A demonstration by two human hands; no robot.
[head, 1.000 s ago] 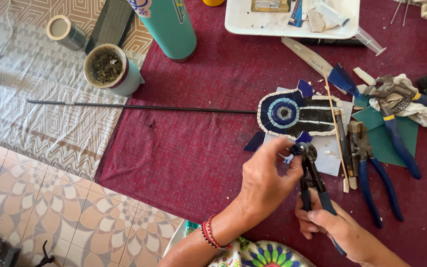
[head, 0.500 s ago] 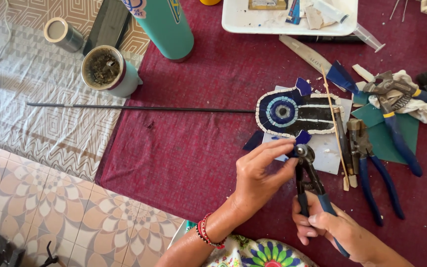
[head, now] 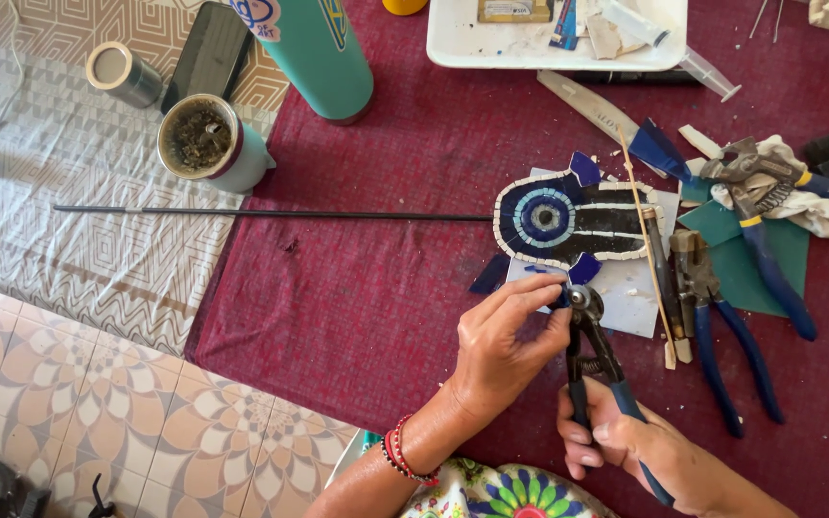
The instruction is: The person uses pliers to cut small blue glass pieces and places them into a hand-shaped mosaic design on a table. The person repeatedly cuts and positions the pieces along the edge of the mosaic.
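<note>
My right hand (head: pixel 630 446) grips the blue handles of wheeled glass nippers (head: pixel 595 350). Their jaws point up at a small dark blue glass piece pinched between the thumb and fingers of my left hand (head: pixel 506 341). Just above lies a blue and white eye-shaped mosaic (head: pixel 568 216) on a long black rod (head: pixel 271 213), resting on white paper (head: pixel 626 288). Loose blue glass shards (head: pixel 584 269) sit beside the mosaic.
Blue-handled pliers (head: pixel 717 326) and cutters (head: pixel 769 221) lie to the right on green glass (head: pixel 769 254). A white tray (head: pixel 558 43), a teal bottle (head: pixel 323 53), a cup (head: pixel 208 139) and a tape roll (head: pixel 122 72) stand at the back. The dark red cloth (head: pixel 357 307) ends left over patterned floor tiles.
My left hand has shifted slightly, bringing the glass piece closer into the nipper jaws. The view has drifted a little; my right hand keeps its grip.
</note>
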